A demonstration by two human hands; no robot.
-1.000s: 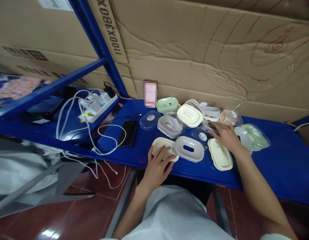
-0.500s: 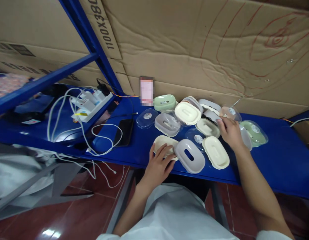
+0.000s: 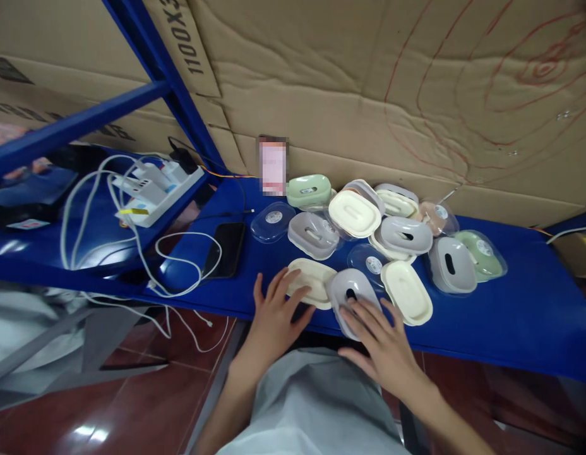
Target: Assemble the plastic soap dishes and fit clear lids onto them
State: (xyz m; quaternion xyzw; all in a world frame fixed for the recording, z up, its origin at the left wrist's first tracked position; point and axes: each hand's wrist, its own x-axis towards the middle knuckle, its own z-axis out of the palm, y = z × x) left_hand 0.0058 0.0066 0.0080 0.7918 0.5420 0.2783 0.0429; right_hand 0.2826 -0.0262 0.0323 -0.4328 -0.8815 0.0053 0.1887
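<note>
Over a cream oval soap dish tray at the table's front edge, my left hand has its fingers spread, the tips on or just above the rim. My right hand lies with parted fingers across a grey oval soap dish with a slot, partly covering it. Neither hand is closed round anything. Right of it lies another cream tray. Behind sit a grey dish resting on a cream one, another grey dish and a stacked cream tray.
Clear lids with round stickers lie among the dishes. Green dishes stand at the back and right. A pixelated phone-like panel leans on the cardboard. Leftward are a black phone, white cables and a power strip.
My right hand has come back towards me from the far dishes to the front grey dish. A grey dish now rests on the cream tray where that hand was. My left hand's fingers have spread.
</note>
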